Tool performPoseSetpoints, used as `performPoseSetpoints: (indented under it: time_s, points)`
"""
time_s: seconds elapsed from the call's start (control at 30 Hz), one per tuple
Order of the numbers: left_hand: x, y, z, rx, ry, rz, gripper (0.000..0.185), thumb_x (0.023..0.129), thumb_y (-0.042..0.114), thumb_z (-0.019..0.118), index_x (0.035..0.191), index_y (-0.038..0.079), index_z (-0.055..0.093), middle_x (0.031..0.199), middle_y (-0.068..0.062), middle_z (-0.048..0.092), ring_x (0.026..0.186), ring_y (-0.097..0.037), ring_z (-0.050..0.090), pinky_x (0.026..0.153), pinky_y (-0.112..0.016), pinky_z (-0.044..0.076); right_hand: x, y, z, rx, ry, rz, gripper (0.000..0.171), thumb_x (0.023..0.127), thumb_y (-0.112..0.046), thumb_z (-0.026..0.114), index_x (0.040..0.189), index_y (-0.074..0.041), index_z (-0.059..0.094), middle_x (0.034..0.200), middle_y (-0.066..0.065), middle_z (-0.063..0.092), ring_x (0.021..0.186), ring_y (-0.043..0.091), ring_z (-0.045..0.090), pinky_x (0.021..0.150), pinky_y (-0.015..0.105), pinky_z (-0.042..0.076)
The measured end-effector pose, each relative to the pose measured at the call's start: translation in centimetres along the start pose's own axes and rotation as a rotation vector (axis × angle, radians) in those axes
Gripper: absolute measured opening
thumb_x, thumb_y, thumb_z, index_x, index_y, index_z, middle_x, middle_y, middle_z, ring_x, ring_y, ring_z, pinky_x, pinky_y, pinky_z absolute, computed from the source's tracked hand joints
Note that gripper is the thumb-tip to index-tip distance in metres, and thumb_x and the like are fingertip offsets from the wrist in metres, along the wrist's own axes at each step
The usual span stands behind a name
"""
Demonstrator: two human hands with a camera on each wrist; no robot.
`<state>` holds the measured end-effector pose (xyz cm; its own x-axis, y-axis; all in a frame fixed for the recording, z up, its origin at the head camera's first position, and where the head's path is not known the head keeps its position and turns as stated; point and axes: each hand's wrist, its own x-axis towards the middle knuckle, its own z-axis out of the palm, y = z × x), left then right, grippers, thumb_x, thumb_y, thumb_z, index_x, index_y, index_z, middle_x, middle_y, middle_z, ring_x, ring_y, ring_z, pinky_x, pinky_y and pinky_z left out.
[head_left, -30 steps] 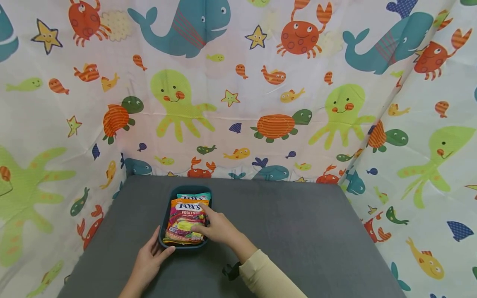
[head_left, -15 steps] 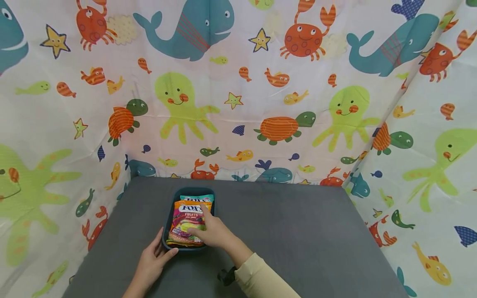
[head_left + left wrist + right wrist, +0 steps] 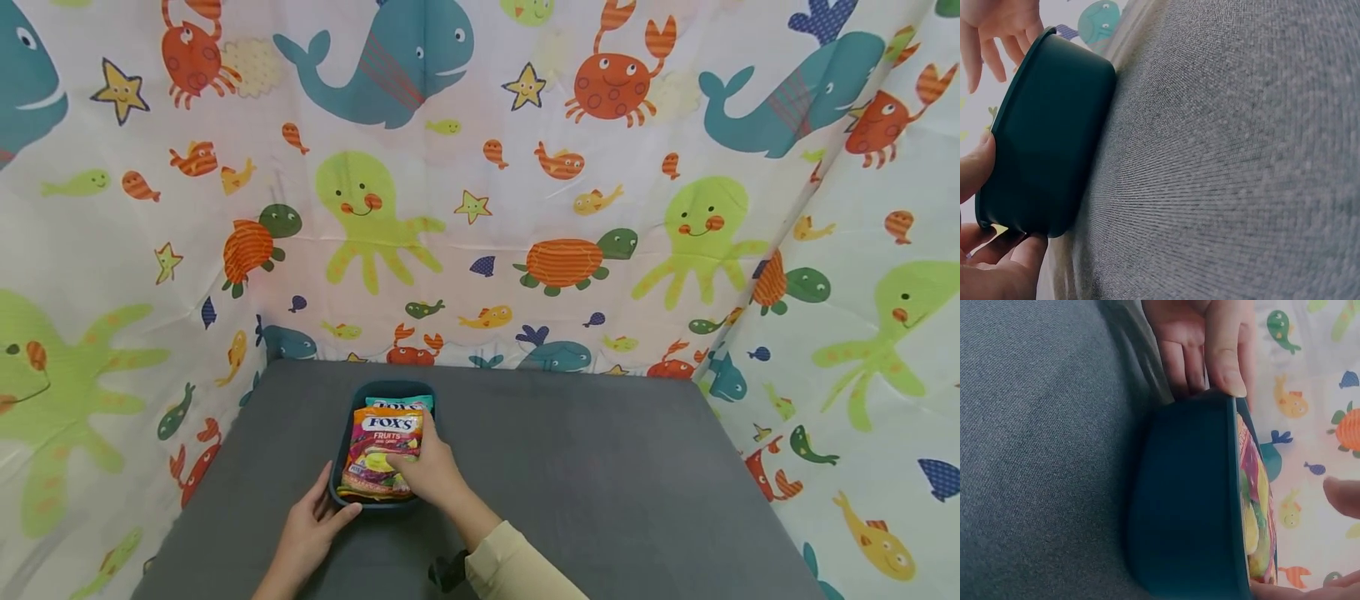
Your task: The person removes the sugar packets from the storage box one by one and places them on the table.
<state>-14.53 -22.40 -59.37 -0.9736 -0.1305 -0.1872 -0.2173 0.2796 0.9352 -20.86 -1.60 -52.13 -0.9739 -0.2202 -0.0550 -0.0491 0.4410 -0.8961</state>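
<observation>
A dark teal container (image 3: 347, 433) stands on the grey table (image 3: 585, 483) near its left side. It holds candy bags: a pink and orange Fox's Fruits bag (image 3: 378, 450) on top and a teal bag (image 3: 397, 403) under it at the far end. My left hand (image 3: 313, 523) grips the container's near left corner, thumb on the near rim. My right hand (image 3: 429, 468) rests on the top bag at its right side, thumb stretched across it. The left wrist view shows the container wall (image 3: 1047, 137), and the right wrist view shows the wall (image 3: 1185, 500) with the bag (image 3: 1254, 506) above its rim.
A sheet printed with sea animals (image 3: 480, 192) hangs behind the table and along both sides. The table's grey top stretches to the right of the container. A dark strap (image 3: 446, 573) shows on my right wrist.
My right hand's outstretched index finger has drawn back, and the hand sits nearer on the top bag. The left hand and the container have kept their places.
</observation>
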Motion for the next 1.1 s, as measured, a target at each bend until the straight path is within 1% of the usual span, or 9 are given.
performPoseSetpoints:
  time_s: [0.17, 0.27, 0.4, 0.47, 0.53, 0.67, 0.73, 0.9, 1.1]
  points:
    - [-0.07, 0.18, 0.00, -0.009, 0.001, -0.023, 0.108, 0.084, 0.048, 0.079, 0.163, 0.012, 0.014, 0.166, -0.020, 0.019, 0.149, -0.034, 0.030, 0.110, -0.041, 0.042, 0.19, 0.35, -0.07, 0.130, 0.044, 0.025, 0.084, 0.094, -0.024, 0.075, 0.160, -0.007, 0.026, 0.148, 0.025, 0.049, 0.124, 0.038, 0.062, 0.095, 0.049, 0.058]
    - [-0.12, 0.23, -0.04, -0.011, 0.000, -0.031, 0.109, 0.084, 0.048, 0.079, 0.163, 0.012, 0.013, 0.166, -0.021, 0.019, 0.149, -0.035, 0.029, 0.110, -0.041, 0.042, 0.28, 0.49, -0.12, 0.155, 0.040, 0.057, 0.083, 0.093, -0.024, 0.076, 0.159, -0.008, 0.028, 0.152, 0.027, 0.044, 0.128, 0.039, 0.060, 0.097, 0.050, 0.057]
    - [-0.17, 0.17, -0.05, -0.012, 0.001, -0.036, 0.109, 0.084, 0.049, 0.079, 0.163, 0.012, 0.013, 0.165, -0.021, 0.020, 0.149, -0.035, 0.030, 0.110, -0.041, 0.043, 0.43, 0.67, -0.19, 0.134, 0.006, 0.047, 0.084, 0.091, -0.023, 0.078, 0.159, -0.009, 0.030, 0.147, 0.024, 0.052, 0.121, 0.034, 0.064, 0.094, 0.048, 0.059]
    - [-0.16, 0.09, -0.01, -0.019, 0.003, -0.034, 0.109, 0.084, 0.048, 0.079, 0.163, 0.013, 0.013, 0.165, -0.021, 0.021, 0.149, -0.035, 0.031, 0.109, -0.041, 0.043, 0.48, 0.67, -0.27, 0.121, -0.025, 0.017, 0.083, 0.090, -0.022, 0.079, 0.157, -0.008, 0.033, 0.141, 0.021, 0.057, 0.115, 0.030, 0.067, 0.091, 0.047, 0.061]
    - [-0.14, 0.02, 0.06, -0.020, 0.005, -0.031, 0.109, 0.084, 0.048, 0.079, 0.163, 0.013, 0.014, 0.165, -0.021, 0.022, 0.148, -0.036, 0.032, 0.109, -0.040, 0.044, 0.53, 0.68, -0.35, 0.077, -0.060, -0.014, 0.080, 0.089, -0.023, 0.080, 0.155, -0.010, 0.038, 0.137, 0.018, 0.060, 0.109, 0.026, 0.068, 0.089, 0.045, 0.062]
    - [-0.05, -0.10, 0.15, -0.031, 0.003, -0.024, 0.107, 0.085, 0.047, 0.079, 0.163, 0.013, 0.014, 0.165, -0.021, 0.022, 0.148, -0.036, 0.033, 0.108, -0.040, 0.045, 0.44, 0.71, -0.31, -0.026, -0.107, -0.057, 0.075, 0.088, -0.027, 0.080, 0.152, -0.014, 0.045, 0.137, 0.014, 0.059, 0.106, 0.023, 0.065, 0.089, 0.046, 0.060]
    - [-0.01, -0.11, 0.17, -0.033, 0.002, -0.022, 0.107, 0.085, 0.047, 0.079, 0.163, 0.013, 0.014, 0.165, -0.020, 0.022, 0.148, -0.035, 0.033, 0.108, -0.041, 0.045, 0.42, 0.78, -0.23, -0.040, -0.110, -0.058, 0.074, 0.088, -0.027, 0.081, 0.152, -0.017, 0.046, 0.138, 0.013, 0.058, 0.107, 0.023, 0.063, 0.090, 0.047, 0.060]
    - [0.00, -0.07, 0.20, -0.032, 0.003, -0.021, 0.107, 0.085, 0.047, 0.078, 0.163, 0.014, 0.014, 0.165, -0.020, 0.022, 0.148, -0.035, 0.032, 0.109, -0.041, 0.045, 0.50, 0.73, -0.11, -0.019, -0.095, -0.046, 0.073, 0.086, -0.024, 0.082, 0.150, -0.019, 0.048, 0.137, 0.013, 0.058, 0.107, 0.023, 0.063, 0.090, 0.048, 0.060]
    - [-0.04, -0.15, 0.22, -0.040, 0.007, -0.027, 0.108, 0.084, 0.048, 0.079, 0.163, 0.014, 0.014, 0.166, -0.020, 0.021, 0.149, -0.035, 0.031, 0.109, -0.041, 0.044, 0.60, 0.98, 0.17, -0.046, -0.069, -0.034, 0.073, 0.085, -0.020, 0.083, 0.150, -0.021, 0.049, 0.138, 0.012, 0.057, 0.108, 0.023, 0.060, 0.089, 0.047, 0.060]
